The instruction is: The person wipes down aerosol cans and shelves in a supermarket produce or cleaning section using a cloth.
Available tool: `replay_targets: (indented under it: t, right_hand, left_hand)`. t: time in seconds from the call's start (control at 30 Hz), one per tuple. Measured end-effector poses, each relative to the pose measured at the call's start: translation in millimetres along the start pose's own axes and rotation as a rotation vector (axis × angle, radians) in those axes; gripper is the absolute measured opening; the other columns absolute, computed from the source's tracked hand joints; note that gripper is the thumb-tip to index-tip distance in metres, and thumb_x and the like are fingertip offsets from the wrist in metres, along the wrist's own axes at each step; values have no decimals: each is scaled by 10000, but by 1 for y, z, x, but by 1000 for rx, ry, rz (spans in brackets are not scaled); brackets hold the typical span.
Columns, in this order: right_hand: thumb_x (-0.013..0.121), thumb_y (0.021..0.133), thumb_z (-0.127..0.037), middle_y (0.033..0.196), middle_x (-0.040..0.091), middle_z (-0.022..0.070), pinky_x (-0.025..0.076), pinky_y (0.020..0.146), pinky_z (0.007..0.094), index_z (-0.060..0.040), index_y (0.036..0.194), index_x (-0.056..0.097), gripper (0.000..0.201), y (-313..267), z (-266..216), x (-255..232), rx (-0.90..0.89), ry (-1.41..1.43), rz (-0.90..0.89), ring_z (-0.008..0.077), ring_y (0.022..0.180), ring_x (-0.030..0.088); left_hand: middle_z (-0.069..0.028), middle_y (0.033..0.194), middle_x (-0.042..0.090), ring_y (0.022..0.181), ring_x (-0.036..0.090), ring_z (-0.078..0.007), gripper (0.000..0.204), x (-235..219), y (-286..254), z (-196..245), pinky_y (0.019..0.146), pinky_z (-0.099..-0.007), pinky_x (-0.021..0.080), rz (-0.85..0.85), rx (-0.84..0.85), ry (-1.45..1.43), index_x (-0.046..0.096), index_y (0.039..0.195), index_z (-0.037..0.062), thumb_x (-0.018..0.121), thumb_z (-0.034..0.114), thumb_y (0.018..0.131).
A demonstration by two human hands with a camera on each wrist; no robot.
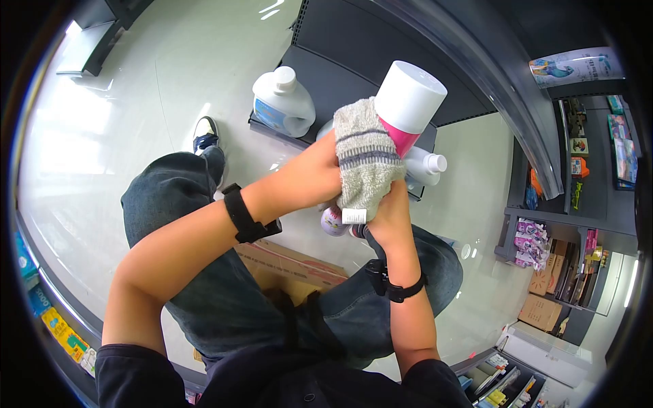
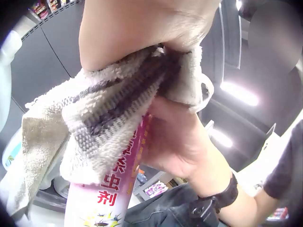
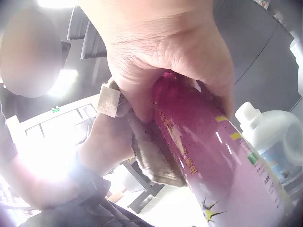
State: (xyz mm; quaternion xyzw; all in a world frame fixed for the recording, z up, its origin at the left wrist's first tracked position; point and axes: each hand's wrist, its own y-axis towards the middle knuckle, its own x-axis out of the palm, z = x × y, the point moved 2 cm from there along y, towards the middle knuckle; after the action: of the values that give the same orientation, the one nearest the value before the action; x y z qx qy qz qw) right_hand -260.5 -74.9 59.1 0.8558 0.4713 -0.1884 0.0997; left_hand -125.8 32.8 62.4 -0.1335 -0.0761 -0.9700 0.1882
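A pink-and-white insecticide can (image 1: 401,138) with a broad white cap (image 1: 410,97) is held up, tilted, in front of the person. My right hand (image 1: 392,214) grips the can body; in the right wrist view its fingers wrap round the dark pink upper part of the can (image 3: 213,151). The left hand (image 1: 325,171) holds a grey-and-white striped towel (image 1: 367,160) against the can's side, and the towel hides most of its fingers. In the left wrist view, the towel (image 2: 113,113) hangs in folds over the printed label of the can (image 2: 106,198).
A white jug (image 1: 284,105) stands on a low dark shelf (image 1: 326,78), with another white bottle (image 1: 425,166) to its right. A cardboard box (image 1: 292,265) lies between the person's legs. Stocked shelves (image 1: 571,224) line the right side, and a metal rail (image 1: 496,88) crosses the upper right.
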Motion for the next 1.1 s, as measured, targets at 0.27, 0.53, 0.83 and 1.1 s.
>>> replay_targets:
  t: [0.27,0.53,0.83,1.1]
  right_hand:
    - [843,817,-291,1250,673,173,516,963,374,-38,1352,444,714,-3,13,5,-67,-140,58,294,1141,680]
    - [863,780,-203,1307,645,139,499,1002,362,-31,1420,473,769,-4,-6,13,133,93,-39,231,1177,640]
    - [817,790,-157,1216,640,175,575,805,347,-33,1247,595,523,-4,8,25,199,117,-123,206,1052,674]
    - [775,876,-205,1206,685,130,511,948,392,-53,1218,664,390,-7,21,13,5,-271,-229,251,1125,633]
  left_hand:
    - [-172,1357,564,1307,515,-318,543,11,7,-2,1105,-413,406,176,284,255,562,1329,12,777,179,860]
    - [-109,1371,606,1248,593,-185,503,-5,13,5,1066,-357,477,151,50,48,538,1401,13,652,281,991]
    - [-99,1322,620,1199,610,-165,583,-12,12,4,1015,-332,498,177,1,-64,515,1397,7,743,266,927]
    - [-124,1240,603,1174,600,-243,760,3,11,11,1025,-375,469,145,462,377,500,1314,-6,919,264,741]
